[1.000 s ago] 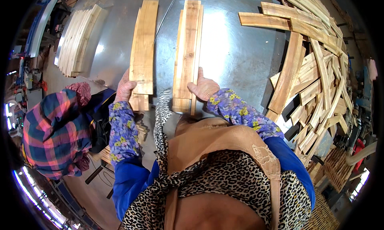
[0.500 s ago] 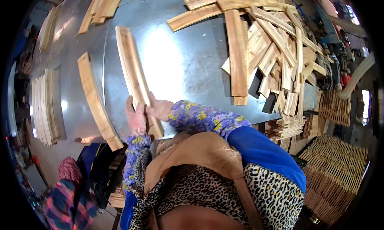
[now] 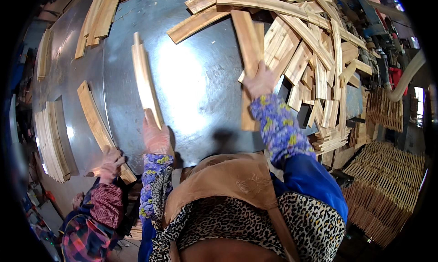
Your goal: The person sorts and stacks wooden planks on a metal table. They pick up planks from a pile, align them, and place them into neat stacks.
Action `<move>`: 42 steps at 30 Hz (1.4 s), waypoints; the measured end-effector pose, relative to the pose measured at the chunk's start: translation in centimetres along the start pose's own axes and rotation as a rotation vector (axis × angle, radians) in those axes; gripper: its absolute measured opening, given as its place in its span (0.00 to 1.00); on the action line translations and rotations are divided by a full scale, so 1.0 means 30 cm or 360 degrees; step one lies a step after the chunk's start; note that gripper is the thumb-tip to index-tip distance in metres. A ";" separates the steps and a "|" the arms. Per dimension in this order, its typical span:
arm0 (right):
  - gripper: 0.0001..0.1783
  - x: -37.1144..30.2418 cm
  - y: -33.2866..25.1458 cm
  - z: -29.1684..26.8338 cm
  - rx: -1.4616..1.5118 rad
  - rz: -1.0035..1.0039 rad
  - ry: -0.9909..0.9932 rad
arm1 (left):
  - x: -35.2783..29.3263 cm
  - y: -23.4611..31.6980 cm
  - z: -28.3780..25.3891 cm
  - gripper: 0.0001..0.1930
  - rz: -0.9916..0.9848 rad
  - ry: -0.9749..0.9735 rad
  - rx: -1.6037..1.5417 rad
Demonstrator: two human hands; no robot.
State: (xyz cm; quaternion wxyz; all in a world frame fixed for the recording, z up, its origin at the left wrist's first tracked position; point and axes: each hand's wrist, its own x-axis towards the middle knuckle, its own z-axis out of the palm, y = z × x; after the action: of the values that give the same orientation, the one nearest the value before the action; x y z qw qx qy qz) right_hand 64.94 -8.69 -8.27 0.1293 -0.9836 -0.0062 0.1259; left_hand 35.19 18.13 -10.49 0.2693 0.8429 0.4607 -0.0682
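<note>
My left hand (image 3: 156, 135) is closed around the near end of a narrow stack of wooden boards (image 3: 145, 82) on the metal table. At the right, my right hand (image 3: 259, 82) grips a flat wooden board (image 3: 246, 36), thumb and fingers on its near end. This board lies aslant over another wooden board (image 3: 249, 118), whose near end shows beneath my hand. Beyond my right hand, a loose heap of boards (image 3: 315, 47) covers the table's right side.
At the left, a co-worker's hand (image 3: 111, 164) touches a single plank (image 3: 94, 111). Neat board stacks stand at the far left (image 3: 52, 139) and back left (image 3: 101, 15). Slatted wood piles (image 3: 388, 189) stand on the right beside a pale hose (image 3: 408, 77).
My right hand has left the narrow stack and moved right to a board by the heap, which now lies tilted. A co-worker's hand has come onto the left plank.
</note>
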 end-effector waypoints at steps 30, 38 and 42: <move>0.55 0.721 -0.856 0.141 -0.0551 -0.1851 -0.0356 | -0.137 -0.125 0.172 0.36 0.0376 0.0396 -0.0488; 0.37 0.557 -0.794 0.133 -0.0400 -0.1483 -0.0765 | -0.057 -0.039 -0.022 0.42 -0.0335 -0.0208 -0.0410; 0.32 0.388 -0.737 0.197 0.1019 -0.0589 -0.1743 | -0.056 -0.098 0.036 0.45 -0.0187 -0.0006 -0.0503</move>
State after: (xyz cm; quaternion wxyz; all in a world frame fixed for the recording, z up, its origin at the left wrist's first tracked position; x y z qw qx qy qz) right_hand 75.19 14.68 -11.00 0.4131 -0.6729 -0.2023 0.5793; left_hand 31.99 17.59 -11.96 0.3948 0.7616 0.5138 -0.0122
